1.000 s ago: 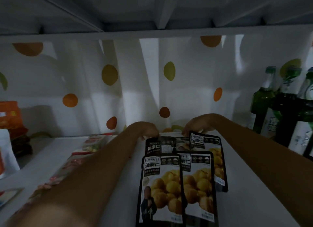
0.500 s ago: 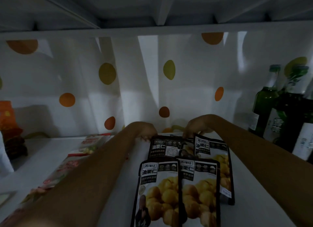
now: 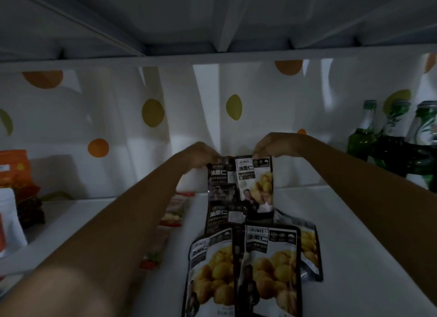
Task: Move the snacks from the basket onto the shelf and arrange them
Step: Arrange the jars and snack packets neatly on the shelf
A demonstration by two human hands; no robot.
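Both hands (image 3: 238,152) on upright pouches (image 3: 241,181)

Dim light blurs the print on the black chestnut snack pouches (image 3: 251,181) held upright at the back of the white shelf (image 3: 354,245). The fingertips of the left hand (image 3: 201,157) and right hand (image 3: 272,146) curl behind the pouches' top edges, so each grip is only partly seen. Two glossy pouches (image 3: 241,269) in front run off the bottom edge. The red-and-clear flat packets (image 3: 165,226) lie partly behind the left forearm. The green glass bottles (image 3: 390,141) are cropped at right, the orange bag (image 3: 13,170) at left.
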